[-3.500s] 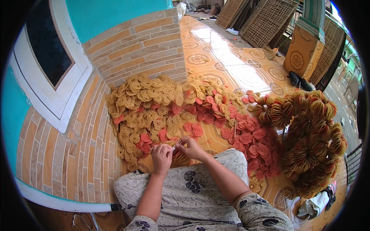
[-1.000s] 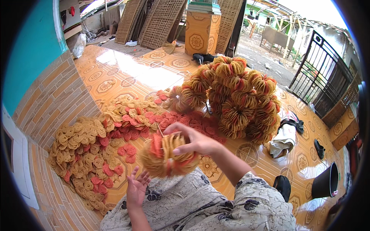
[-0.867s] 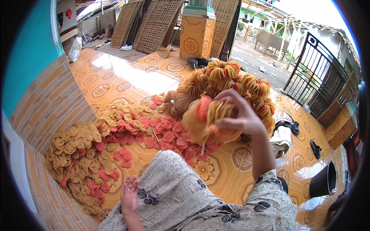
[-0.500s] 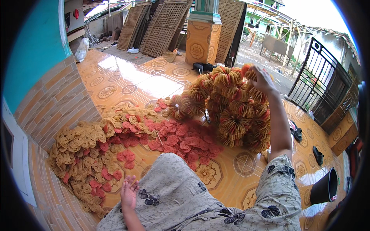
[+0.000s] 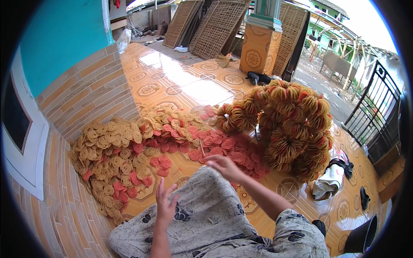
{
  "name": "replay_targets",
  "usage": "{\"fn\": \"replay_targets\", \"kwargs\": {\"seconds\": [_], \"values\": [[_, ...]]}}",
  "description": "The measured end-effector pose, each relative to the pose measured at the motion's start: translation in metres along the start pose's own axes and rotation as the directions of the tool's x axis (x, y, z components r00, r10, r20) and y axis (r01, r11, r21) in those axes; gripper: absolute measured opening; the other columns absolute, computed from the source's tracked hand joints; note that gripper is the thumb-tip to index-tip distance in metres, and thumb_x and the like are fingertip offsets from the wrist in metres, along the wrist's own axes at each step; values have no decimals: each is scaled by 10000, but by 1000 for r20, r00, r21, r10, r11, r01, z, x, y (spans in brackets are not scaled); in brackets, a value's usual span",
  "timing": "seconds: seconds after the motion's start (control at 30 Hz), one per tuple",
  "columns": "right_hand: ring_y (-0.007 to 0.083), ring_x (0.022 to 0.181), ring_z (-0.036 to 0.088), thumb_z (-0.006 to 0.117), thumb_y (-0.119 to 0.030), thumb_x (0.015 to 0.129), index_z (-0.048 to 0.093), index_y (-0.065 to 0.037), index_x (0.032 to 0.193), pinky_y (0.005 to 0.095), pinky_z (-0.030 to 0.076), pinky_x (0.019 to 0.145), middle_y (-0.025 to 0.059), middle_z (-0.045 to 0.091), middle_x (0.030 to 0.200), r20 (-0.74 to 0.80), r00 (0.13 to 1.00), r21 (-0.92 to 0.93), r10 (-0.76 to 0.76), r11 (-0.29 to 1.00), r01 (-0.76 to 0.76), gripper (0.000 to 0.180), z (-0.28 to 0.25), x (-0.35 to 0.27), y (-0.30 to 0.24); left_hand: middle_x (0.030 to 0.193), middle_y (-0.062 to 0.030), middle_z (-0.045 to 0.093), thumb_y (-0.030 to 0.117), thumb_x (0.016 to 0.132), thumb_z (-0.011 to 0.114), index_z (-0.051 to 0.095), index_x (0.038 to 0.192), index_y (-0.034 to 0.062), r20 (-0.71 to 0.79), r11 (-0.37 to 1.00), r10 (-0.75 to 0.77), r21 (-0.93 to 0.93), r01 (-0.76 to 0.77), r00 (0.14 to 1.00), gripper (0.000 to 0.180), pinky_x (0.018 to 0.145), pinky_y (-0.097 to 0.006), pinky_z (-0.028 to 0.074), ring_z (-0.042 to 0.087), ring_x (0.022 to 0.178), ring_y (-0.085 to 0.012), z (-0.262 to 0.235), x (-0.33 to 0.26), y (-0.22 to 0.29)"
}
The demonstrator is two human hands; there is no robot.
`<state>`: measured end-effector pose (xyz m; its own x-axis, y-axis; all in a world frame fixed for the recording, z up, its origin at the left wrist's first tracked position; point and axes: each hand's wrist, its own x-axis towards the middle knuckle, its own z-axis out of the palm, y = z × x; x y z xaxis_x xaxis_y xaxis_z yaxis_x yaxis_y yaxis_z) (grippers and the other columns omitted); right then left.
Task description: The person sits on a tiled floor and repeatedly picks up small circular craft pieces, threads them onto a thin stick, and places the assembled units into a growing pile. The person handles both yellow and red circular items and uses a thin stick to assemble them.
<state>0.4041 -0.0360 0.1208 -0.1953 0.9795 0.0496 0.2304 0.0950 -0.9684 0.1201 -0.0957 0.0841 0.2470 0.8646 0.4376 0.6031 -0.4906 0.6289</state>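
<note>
My left hand (image 5: pixel 166 203) is raised over my patterned skirt with its fingers apart, holding nothing. My right hand (image 5: pixel 224 167) hovers above my raised knee, its fingers stretched toward the heap and nothing visible in them. A thin stick (image 5: pixel 201 147) lies on the heap just beyond the right fingertips. The loose heap is of round, lacy, coiled crackers: tan crackers (image 5: pixel 101 148) spread on the left, red crackers (image 5: pixel 234 150) toward the middle. To the right stands a big mound of strung cracker bunches (image 5: pixel 289 146), tan with red among them.
A brick-patterned wall (image 5: pixel 92 88) borders the heap on the left. On the right lie a white bag (image 5: pixel 327 184), a black sandal (image 5: pixel 365 198) and a black bucket (image 5: pixel 361 236). Behind are a tiled pillar (image 5: pixel 259 49), woven panels (image 5: pixel 221 28) and a metal gate (image 5: pixel 374 101).
My right hand has left the top of the strung bunches and come down left to above my knee. My left hand has lifted slightly with fingers spread. The view has turned a little.
</note>
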Motion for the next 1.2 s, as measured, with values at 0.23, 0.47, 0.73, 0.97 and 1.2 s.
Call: {"fn": "replay_targets", "kwargs": {"seconds": [0.23,0.47,0.73,0.97,1.2], "values": [[164,1156,500,566,-242,957,383,20,1299,323,386,1004,121,533,1254,572,814,484,-103,843,-234,469,209,22,4,1564,-135,56,172,900,459,277,1458,59,153,584,-358,806,94,921,597,1125,-604,54,61,1445,-323,-7,-27,-9],[119,1119,469,514,-217,984,402,-9,1256,300,365,1002,52,518,1158,607,795,404,-9,864,-299,360,225,12,27,1569,-86,32,183,859,507,253,1468,66,50,500,-420,846,185,906,670,1126,-610,91,-1,1448,-292,16,-61,-22],[97,1037,481,474,-200,1000,437,-34,1142,270,389,940,27,518,1062,603,797,452,-41,841,-299,222,206,21,24,1565,-42,-6,180,849,544,290,1457,137,60,469,-372,873,132,926,660,1096,-621,221,-21,1437,-290,30,-49,-27],[96,983,476,481,-202,997,451,-22,1094,266,401,898,22,510,984,591,805,432,-54,864,-260,206,209,27,29,1541,-112,69,217,849,529,270,1450,76,37,419,-330,901,111,943,669,1122,-596,152,-18,1424,-313,36,-50,-37],[114,955,555,436,-233,1014,514,-11,1073,256,438,856,37,585,989,525,849,441,63,833,-335,242,207,32,32,1548,-124,89,155,855,490,335,1430,93,138,488,-356,871,58,924,599,1085,-612,243,16,1425,-355,34,-47,-33]]}}
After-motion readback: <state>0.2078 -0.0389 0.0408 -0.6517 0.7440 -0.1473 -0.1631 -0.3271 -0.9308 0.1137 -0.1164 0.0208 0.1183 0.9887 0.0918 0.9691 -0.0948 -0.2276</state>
